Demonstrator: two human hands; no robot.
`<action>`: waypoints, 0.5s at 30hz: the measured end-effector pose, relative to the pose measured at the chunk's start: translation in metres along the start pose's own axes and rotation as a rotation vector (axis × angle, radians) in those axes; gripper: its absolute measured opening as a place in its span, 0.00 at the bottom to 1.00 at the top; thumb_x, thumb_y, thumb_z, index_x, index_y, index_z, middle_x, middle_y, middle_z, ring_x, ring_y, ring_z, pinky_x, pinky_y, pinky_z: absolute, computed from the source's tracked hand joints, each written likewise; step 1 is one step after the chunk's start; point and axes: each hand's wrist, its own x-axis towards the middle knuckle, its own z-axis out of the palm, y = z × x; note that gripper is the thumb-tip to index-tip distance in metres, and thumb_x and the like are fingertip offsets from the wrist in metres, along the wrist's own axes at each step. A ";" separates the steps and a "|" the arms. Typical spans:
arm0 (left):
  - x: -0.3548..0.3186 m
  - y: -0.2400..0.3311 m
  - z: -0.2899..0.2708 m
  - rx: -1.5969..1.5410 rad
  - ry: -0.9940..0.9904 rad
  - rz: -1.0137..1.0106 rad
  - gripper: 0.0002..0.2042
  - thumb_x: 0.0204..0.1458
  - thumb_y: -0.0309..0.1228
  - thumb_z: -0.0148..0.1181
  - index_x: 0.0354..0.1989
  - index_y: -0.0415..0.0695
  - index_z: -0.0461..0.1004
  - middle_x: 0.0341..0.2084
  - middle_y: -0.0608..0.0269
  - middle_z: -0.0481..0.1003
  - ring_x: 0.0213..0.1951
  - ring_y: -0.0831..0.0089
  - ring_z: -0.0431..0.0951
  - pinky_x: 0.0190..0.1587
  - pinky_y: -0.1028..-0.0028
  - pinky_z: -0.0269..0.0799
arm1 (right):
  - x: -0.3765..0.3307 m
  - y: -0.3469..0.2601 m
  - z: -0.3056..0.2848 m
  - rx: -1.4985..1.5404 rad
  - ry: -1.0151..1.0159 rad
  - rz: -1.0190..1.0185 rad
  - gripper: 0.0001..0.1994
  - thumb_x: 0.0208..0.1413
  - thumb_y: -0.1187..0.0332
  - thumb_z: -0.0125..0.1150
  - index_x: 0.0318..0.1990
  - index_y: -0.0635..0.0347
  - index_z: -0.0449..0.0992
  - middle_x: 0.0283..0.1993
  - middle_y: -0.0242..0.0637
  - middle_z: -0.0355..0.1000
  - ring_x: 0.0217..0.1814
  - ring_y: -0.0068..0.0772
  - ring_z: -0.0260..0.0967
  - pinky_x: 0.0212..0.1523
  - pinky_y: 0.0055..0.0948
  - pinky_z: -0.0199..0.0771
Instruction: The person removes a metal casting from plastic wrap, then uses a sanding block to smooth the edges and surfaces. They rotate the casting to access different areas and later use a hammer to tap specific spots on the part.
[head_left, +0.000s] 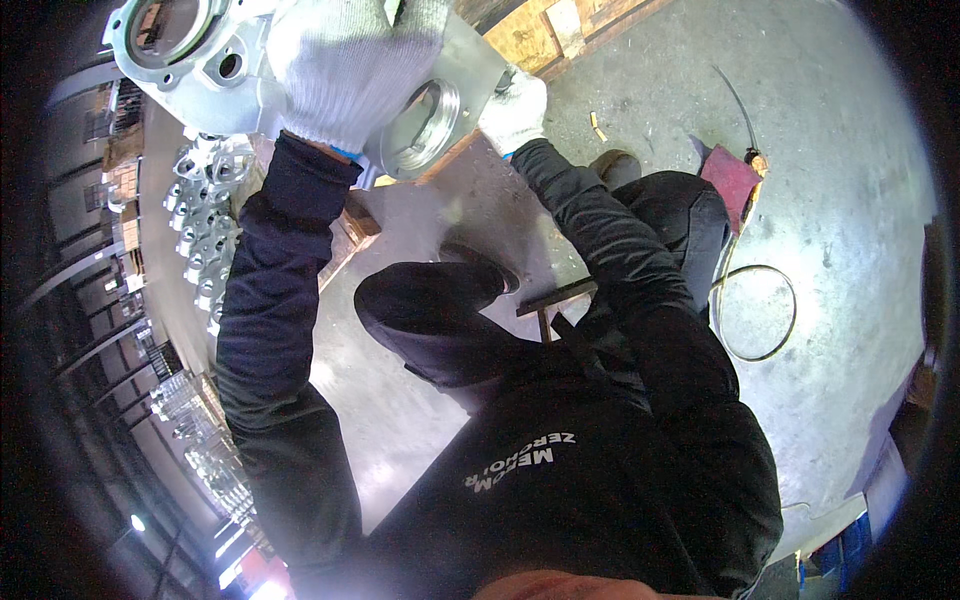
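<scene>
Head view shows one large silver-grey metal casting [240, 105] at the top left, its upper edge cut off by the frame. Three round openings show in it: a wide one, a small hole and a threaded one.

Two hands in white knit gloves are at it. The left hand [350, 75] lies across the casting's middle; its fingertips run out of frame, so I cannot tell whether they spread or grip. The right hand [515, 110] touches the casting's right edge, fingers bent; whether they pinch it I cannot tell.

Yellowish wooden boards [520, 42] adjoin the casting's right side. Below and left of it stands a cluster of similar silver castings [210, 215], overlapping too much to count.

Grey concrete floor [840, 200] spreads to the casting's right, offering the widest room for movement, with one red piece [732, 185] and one looped dark cable [795, 310] farther out. Two dark-trousered knees [405, 295] crowd the space below the casting.
</scene>
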 end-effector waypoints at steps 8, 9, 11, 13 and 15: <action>0.018 -0.022 -0.019 -1.057 -0.045 -0.235 0.21 0.65 0.46 0.48 0.52 0.40 0.74 0.38 0.57 0.79 0.38 0.64 0.80 0.45 0.63 0.77 | -0.030 -0.025 0.008 0.080 -0.156 0.148 0.15 0.59 0.69 0.59 0.50 0.71 0.77 0.46 0.45 0.80 0.45 0.35 0.79 0.45 0.31 0.80; 0.021 -0.023 -0.020 -1.070 -0.049 -0.233 0.21 0.65 0.46 0.48 0.52 0.41 0.75 0.38 0.57 0.79 0.38 0.64 0.80 0.45 0.63 0.77 | -0.034 -0.025 0.008 0.538 -0.106 0.329 0.15 0.58 0.67 0.61 0.47 0.71 0.78 0.42 0.44 0.82 0.42 0.35 0.80 0.43 0.31 0.80; 0.025 -0.025 -0.022 -1.104 -0.064 -0.245 0.21 0.64 0.46 0.49 0.51 0.41 0.75 0.38 0.57 0.79 0.38 0.64 0.80 0.44 0.63 0.77 | -0.041 -0.022 0.010 -0.171 -0.082 0.007 0.13 0.54 0.63 0.64 0.39 0.64 0.81 0.33 0.42 0.81 0.35 0.38 0.81 0.38 0.33 0.79; 0.028 -0.027 -0.023 -1.106 -0.081 -0.247 0.20 0.63 0.46 0.49 0.50 0.41 0.75 0.38 0.57 0.79 0.38 0.64 0.80 0.44 0.63 0.77 | -0.048 -0.019 0.010 -0.655 -0.042 -0.132 0.09 0.52 0.64 0.65 0.35 0.61 0.81 0.28 0.40 0.80 0.31 0.37 0.80 0.36 0.35 0.79; 0.031 -0.030 -0.024 -1.125 -0.098 -0.244 0.20 0.63 0.45 0.50 0.50 0.41 0.76 0.38 0.56 0.79 0.38 0.63 0.80 0.44 0.63 0.76 | -0.055 -0.021 0.007 -0.824 -0.087 -0.231 0.09 0.51 0.62 0.66 0.35 0.55 0.82 0.27 0.41 0.79 0.31 0.42 0.79 0.35 0.37 0.79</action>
